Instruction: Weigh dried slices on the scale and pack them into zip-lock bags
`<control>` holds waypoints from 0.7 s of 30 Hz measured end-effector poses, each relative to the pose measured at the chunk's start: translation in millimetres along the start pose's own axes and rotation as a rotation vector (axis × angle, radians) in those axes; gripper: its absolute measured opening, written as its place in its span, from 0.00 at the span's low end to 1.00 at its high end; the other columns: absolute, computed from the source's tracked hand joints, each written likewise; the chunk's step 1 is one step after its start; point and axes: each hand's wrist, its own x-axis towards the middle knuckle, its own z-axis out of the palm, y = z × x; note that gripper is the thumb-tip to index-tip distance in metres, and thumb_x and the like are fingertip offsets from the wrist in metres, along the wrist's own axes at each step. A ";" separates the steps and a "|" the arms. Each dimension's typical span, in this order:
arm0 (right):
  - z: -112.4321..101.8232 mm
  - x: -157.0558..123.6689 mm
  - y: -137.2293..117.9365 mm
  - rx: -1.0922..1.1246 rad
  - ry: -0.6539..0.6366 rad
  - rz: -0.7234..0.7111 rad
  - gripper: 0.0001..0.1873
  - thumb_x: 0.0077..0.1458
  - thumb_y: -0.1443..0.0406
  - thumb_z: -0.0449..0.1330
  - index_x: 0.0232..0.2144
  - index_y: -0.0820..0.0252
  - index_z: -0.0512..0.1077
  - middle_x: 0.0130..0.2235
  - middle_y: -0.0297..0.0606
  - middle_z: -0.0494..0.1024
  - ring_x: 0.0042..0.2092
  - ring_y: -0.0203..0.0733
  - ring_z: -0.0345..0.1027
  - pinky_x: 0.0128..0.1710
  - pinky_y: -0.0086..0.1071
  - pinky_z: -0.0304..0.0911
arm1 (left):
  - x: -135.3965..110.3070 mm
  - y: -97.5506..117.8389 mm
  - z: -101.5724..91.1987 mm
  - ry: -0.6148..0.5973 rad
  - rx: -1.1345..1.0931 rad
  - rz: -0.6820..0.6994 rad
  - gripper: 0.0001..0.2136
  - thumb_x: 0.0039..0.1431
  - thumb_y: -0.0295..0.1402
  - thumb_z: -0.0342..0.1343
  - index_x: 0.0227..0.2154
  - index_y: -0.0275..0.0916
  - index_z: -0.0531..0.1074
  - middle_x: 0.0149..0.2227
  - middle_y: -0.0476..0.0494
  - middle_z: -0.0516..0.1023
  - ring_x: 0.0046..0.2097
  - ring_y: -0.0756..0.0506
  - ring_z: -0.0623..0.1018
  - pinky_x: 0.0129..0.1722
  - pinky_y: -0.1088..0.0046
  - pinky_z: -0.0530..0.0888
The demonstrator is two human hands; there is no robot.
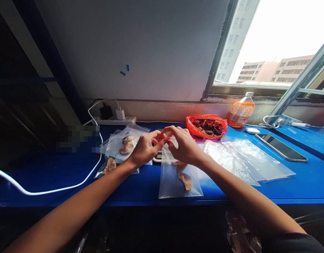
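Note:
In front of me hangs a clear zip-lock bag (168, 182) with curved, dried brown pieces (185, 179) inside. My left hand (147, 147) and my right hand (184, 144) meet at its top edge, fingertips pinched together along the red zip line. Partly hidden behind my hands is a small device with a display (158, 156), apparently a scale. To the left, filled zip-lock bags (117, 140) overlap, holding similar brown pieces (126, 148). Beyond my right hand sits an open red plastic bag (225, 123) full of dark dried pieces (207, 127).
Flat clear bags (246, 161) lie right of my right hand, with a phone (281, 147), a white case (252, 130) and an orange drink bottle (240, 111) beyond. A white cable (59, 191) loops across the blue table (140, 195) from a power strip (109, 121).

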 end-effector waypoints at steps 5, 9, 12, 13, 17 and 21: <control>1.0 0.2 -0.9 0.024 0.032 0.060 0.18 0.51 0.72 0.52 0.46 0.58 0.63 0.39 0.41 0.77 0.44 0.47 0.69 0.45 0.42 0.60 | -0.1 -3.4 -0.3 0.026 0.023 -0.019 0.14 0.57 0.46 0.57 0.35 0.39 0.75 0.34 0.45 0.79 0.37 0.44 0.78 0.37 0.70 0.73; 2.9 0.5 0.5 0.062 0.058 0.098 0.20 0.50 0.72 0.52 0.46 0.57 0.63 0.38 0.40 0.76 0.41 0.46 0.69 0.44 0.41 0.61 | 0.1 -6.4 -0.2 0.036 0.045 0.007 0.12 0.57 0.44 0.57 0.35 0.39 0.75 0.32 0.46 0.79 0.36 0.45 0.78 0.34 0.71 0.72; 4.1 0.8 1.7 0.092 0.074 0.115 0.22 0.47 0.73 0.53 0.47 0.58 0.62 0.37 0.39 0.76 0.41 0.45 0.70 0.43 0.40 0.61 | -0.4 -5.5 0.7 0.046 0.086 0.014 0.11 0.58 0.42 0.57 0.35 0.39 0.75 0.32 0.46 0.79 0.34 0.46 0.78 0.30 0.73 0.71; 4.5 0.9 1.8 0.098 0.076 0.118 0.22 0.47 0.73 0.53 0.47 0.58 0.62 0.36 0.39 0.76 0.40 0.45 0.70 0.43 0.40 0.61 | -0.6 -4.5 0.9 0.048 0.099 0.017 0.11 0.58 0.42 0.56 0.35 0.39 0.75 0.31 0.47 0.79 0.34 0.46 0.78 0.29 0.74 0.70; 6.0 0.0 0.4 0.056 0.062 0.117 0.20 0.48 0.73 0.51 0.46 0.57 0.62 0.36 0.39 0.76 0.39 0.45 0.69 0.42 0.40 0.61 | -1.2 -0.2 0.6 0.041 0.154 0.043 0.11 0.59 0.41 0.54 0.33 0.39 0.74 0.30 0.47 0.78 0.32 0.47 0.77 0.27 0.74 0.69; 8.2 -1.6 -2.4 -0.039 0.048 0.088 0.19 0.48 0.74 0.50 0.44 0.58 0.62 0.37 0.41 0.76 0.39 0.47 0.69 0.42 0.41 0.60 | -0.7 1.0 -1.1 0.028 0.251 0.144 0.11 0.60 0.41 0.53 0.30 0.39 0.72 0.31 0.47 0.78 0.33 0.47 0.76 0.34 0.72 0.70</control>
